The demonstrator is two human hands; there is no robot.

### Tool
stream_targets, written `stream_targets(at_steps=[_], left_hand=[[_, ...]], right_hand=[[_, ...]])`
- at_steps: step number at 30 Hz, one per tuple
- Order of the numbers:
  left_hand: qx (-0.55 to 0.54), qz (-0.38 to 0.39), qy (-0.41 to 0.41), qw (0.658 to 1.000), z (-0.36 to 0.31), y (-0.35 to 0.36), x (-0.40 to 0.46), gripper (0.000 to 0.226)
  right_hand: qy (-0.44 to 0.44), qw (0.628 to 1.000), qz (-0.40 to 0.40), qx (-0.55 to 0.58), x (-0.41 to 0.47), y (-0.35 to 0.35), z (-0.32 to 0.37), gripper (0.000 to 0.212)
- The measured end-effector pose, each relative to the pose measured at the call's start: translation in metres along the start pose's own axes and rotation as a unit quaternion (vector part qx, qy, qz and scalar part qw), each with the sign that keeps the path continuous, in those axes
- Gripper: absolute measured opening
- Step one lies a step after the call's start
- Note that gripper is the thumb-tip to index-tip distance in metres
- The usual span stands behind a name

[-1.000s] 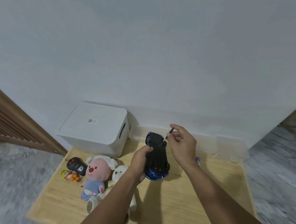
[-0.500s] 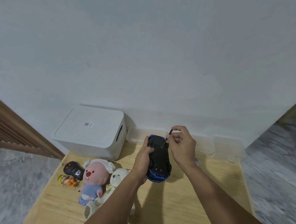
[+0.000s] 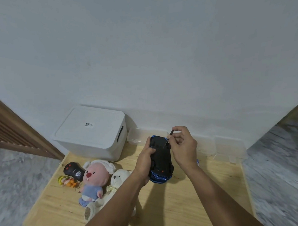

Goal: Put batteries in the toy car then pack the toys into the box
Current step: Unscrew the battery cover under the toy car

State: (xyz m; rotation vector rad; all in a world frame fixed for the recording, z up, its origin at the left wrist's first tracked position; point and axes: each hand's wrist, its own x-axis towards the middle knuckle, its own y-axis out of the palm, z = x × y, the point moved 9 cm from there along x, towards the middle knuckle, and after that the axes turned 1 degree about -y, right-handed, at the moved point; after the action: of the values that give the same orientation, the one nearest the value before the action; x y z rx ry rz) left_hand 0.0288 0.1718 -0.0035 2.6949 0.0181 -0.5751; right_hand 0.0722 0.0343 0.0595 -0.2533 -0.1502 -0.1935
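Showing, left to right: plush toys (image 3: 95, 181) on the desk (image 3: 184, 206); left hand (image 3: 145, 158) wrapped around the upturned toy car (image 3: 162, 158); right hand (image 3: 183, 145) pinching a small screwdriver (image 3: 168, 137) at the underside. Step: battery cover screw. Next needs steady turning.

The box (image 3: 92, 131) stands behind the plush toys (image 3: 95, 181) (remote (image 3: 73, 171) leftmost); the car (image 3: 161, 160) is to their right.
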Motion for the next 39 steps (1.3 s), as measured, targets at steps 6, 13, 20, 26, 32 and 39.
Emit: stream_targets(at_steps=[6, 13, 20, 26, 32, 39], left_hand=[[-0.021, -0.007, -0.006, 1.000, 0.000, 0.000, -0.002, 0.046], [-0.010, -0.022, -0.001, 1.000, -0.002, -0.003, -0.002, 0.044], [-0.020, -0.048, -0.016, 0.999, 0.002, -0.004, 0.001, 0.054], [-0.019, -0.059, -0.025, 0.998, 0.003, -0.003, -0.002, 0.063], [-0.010, -0.062, -0.027, 0.998, 0.001, -0.002, -0.006, 0.064], [-0.009, -0.055, -0.024, 0.998, 0.000, 0.000, -0.004, 0.062]], right_hand=[[-0.015, 0.999, 0.027, -0.014, 0.001, 0.005, 0.003, 0.024], [-0.020, 0.999, 0.028, -0.005, 0.001, 0.003, 0.010, 0.024], [-0.009, 1.000, 0.013, 0.018, 0.007, 0.001, 0.013, 0.024], [-0.016, 0.999, 0.035, 0.026, 0.006, 0.005, 0.014, 0.024], [0.017, 0.999, 0.017, 0.047, 0.007, 0.001, 0.012, 0.024], [0.037, 0.996, 0.051, 0.062, 0.009, 0.008, 0.010, 0.025]])
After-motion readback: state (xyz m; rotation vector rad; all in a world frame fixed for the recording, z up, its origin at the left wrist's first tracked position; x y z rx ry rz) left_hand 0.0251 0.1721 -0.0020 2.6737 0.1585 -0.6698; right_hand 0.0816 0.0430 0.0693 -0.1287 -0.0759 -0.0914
